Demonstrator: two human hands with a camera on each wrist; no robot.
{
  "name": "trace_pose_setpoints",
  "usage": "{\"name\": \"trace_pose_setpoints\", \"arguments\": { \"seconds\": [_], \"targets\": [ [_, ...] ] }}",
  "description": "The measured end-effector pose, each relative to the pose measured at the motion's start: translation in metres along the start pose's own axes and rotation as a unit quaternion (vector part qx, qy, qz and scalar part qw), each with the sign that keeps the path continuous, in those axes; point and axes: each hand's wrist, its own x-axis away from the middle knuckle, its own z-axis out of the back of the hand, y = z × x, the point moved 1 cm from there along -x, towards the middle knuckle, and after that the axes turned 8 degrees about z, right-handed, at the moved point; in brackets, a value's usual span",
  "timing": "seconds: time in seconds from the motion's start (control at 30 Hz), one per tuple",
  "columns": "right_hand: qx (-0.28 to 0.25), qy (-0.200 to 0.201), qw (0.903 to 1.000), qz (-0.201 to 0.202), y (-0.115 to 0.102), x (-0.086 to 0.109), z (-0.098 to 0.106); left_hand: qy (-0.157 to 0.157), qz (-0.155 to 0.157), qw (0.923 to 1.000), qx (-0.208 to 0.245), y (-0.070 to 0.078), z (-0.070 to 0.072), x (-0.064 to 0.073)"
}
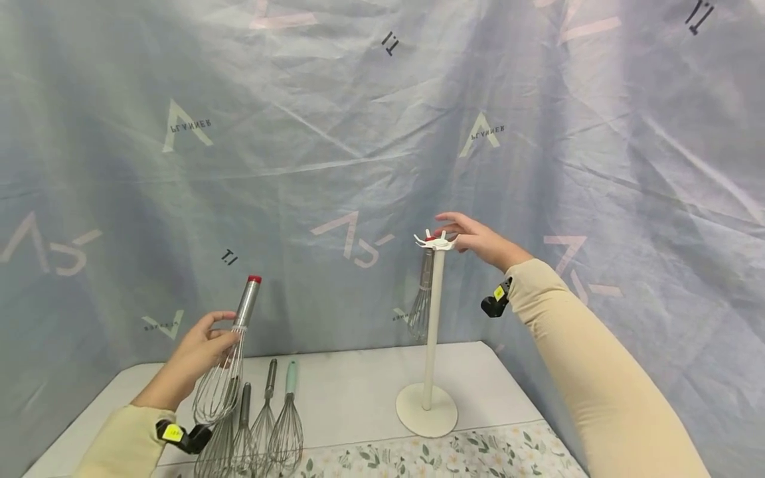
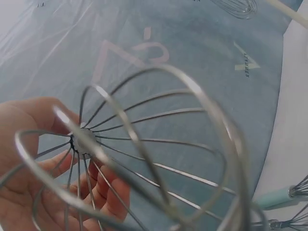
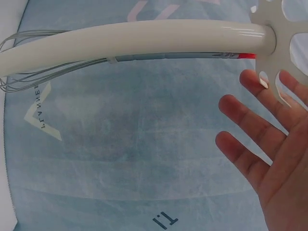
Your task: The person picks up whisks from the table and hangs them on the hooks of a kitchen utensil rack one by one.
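My left hand (image 1: 200, 348) pinches a steel balloon whisk (image 1: 246, 304) where the wires meet the handle, red-capped end up and wire loops hanging down. In the left wrist view those loops (image 2: 192, 89) spread in front of my thumb and fingers. My right hand (image 1: 480, 241) is at the hooked top (image 1: 442, 245) of a white upright stand (image 1: 434, 318), fingers extended and spread. A second red-capped whisk (image 1: 426, 272) hangs from a hook there, wires downward. In the right wrist view the fingers (image 3: 250, 115) reach beside the hooks and grip nothing.
Several more whisks stand or lie at the table's left, one with a mint-green handle (image 1: 291, 378). The stand's round base (image 1: 412, 415) rests on the white table (image 1: 352, 392). Floral cloth (image 1: 472, 455) covers the table's front. A grey-blue printed curtain (image 1: 335, 166) hangs behind.
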Motion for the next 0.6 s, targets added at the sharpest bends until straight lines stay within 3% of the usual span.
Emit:
{"name": "trace_pose_setpoints", "arguments": {
  "seconds": [0.3, 0.6],
  "targets": [
    [-0.019, -0.011, 0.9998, 0.002, -0.003, 0.004, 0.008, -0.018, -0.027, 0.9994, 0.013, 0.027, -0.004, -0.003],
    [-0.024, 0.0, 0.9997, 0.008, 0.003, 0.011, 0.002, -0.032, -0.029, 0.9987, 0.026, 0.043, -0.024, -0.008]
  ]
}}
